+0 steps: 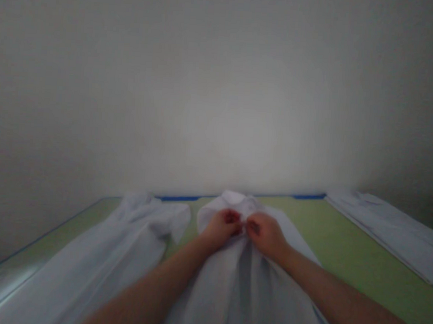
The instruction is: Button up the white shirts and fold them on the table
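Observation:
A white shirt [223, 299] lies lengthwise in front of me, its collar end toward the wall and loose folds running down toward me. Just below the collar [234, 198], my left hand [222, 228] is closed in a pinch on the cloth. Close beside it, my right hand [267, 233] pinches the same front part, the fingertips of both hands almost meeting. Whatever small piece sits between the fingers, such as a button, is too blurred to make out.
Another white garment [111, 258] is spread loosely on the left. Flat, folded white garments [391, 231] lie at the right. Beneath everything is a green tabletop [318, 232] with blue edging [179, 198], set against a plain pale wall [220, 94].

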A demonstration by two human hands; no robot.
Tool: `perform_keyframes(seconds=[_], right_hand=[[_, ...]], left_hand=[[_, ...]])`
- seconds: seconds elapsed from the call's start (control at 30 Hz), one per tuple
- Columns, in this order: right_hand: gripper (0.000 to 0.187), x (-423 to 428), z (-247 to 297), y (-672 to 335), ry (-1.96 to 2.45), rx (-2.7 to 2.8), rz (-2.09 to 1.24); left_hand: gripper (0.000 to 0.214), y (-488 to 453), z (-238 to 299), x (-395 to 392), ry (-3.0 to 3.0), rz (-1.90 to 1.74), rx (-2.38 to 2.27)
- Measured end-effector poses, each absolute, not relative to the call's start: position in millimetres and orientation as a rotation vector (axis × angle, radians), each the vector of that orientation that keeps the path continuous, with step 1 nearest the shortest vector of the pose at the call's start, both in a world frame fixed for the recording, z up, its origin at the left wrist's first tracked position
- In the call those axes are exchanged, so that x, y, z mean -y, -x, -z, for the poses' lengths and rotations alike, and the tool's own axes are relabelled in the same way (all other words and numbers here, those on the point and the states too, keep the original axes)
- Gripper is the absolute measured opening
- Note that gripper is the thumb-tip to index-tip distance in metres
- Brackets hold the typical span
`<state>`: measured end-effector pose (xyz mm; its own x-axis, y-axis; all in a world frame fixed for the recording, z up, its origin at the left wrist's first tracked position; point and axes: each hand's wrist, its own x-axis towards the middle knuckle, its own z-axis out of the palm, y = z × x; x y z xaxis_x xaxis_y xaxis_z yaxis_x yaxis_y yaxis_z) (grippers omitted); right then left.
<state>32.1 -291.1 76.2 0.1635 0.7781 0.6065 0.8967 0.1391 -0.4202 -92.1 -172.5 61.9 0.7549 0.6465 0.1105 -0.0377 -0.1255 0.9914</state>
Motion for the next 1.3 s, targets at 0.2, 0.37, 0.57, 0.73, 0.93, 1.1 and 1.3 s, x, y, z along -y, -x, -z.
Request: perform_keyframes(seconds=[0.2, 0.37, 0.57, 0.73, 0.93, 1.1, 1.3], right_hand=[[0.011, 291.5, -77.7, -32.5, 1.630, 1.626, 0.137], [0.012, 289.4, -76.6, -34.1, 1.637, 1.606, 0.031], [0.017, 290.4, -74.6, -34.6, 1.612, 1.614, -0.026], [0.028, 295.1, -76.9, -38.6, 1.507, 1.708, -0.174], [0.014, 292.7, -72.8, -42.3, 1.606, 1.675, -0.192], [0.012, 295.0, -72.9, -37.1, 1.672, 1.679, -0.138], [0.012, 295.0, -73.3, -33.1, 1.785, 1.699, 0.069]], left_hand=[[0.020, 94.4, -63.2, 172.7, -1.634, -0.629, -0.499], [0.019, 95.2, -64.8, 174.3, -1.754, -0.619, -0.560], [0.019, 95.6, -61.9, 171.7, -1.852, -0.635, -0.590], [0.018, 97.8, -62.4, 170.6, -1.869, -0.642, -0.548], [0.017, 100.4, -65.4, 174.9, -2.009, -0.602, -0.533], [0.015, 100.7, -64.6, 176.9, -2.114, -0.665, -0.546], [0.019, 100.7, -64.3, 183.3, -2.111, -0.683, -0.654]])
